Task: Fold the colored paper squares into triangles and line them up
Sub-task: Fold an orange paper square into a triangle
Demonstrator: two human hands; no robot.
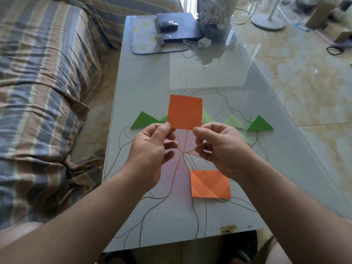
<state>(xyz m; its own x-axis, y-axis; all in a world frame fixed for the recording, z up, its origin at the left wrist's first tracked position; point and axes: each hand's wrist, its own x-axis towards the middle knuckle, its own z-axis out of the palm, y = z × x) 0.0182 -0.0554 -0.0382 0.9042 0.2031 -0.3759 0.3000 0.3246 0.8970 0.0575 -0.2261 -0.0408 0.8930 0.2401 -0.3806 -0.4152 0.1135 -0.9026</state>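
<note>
Two big things fill the view: a striped sofa (43, 88) along the left and a glass-topped counter (152, 79) with a line drawing under its surface, running away from the person. At the counter's far end lie a mat (141, 35), a dark flat box (181, 29) with a mouse (168, 25) on it, a wrapped bouquet (215, 18) and a small white charger (204, 43). A fan base (268, 20) stands on the tiled floor (304, 73) to the right.

Above mid-counter, an unfolded orange square (185, 112) is held upright in the air by both hands. The left hand (150, 149) pinches its lower left corner between thumb and forefinger; the right hand (221, 147) pinches its lower right corner the same way. The other fingers (170, 144) of each hand curl loosely below the paper, not touching it.

A second orange square (210, 184), creased with diagonal folds, lies flat on the counter just beneath the right wrist.

Behind the held sheet, green triangles sit in a row across the counter: a dark green triangle (143, 121) at the left end, two pale ones partly hidden by the square, a pale green triangle (233, 121) right of it, and another dark green triangle (260, 124) at the right end. One more pale piece (244, 138) peeks out beside the right hand.
</note>
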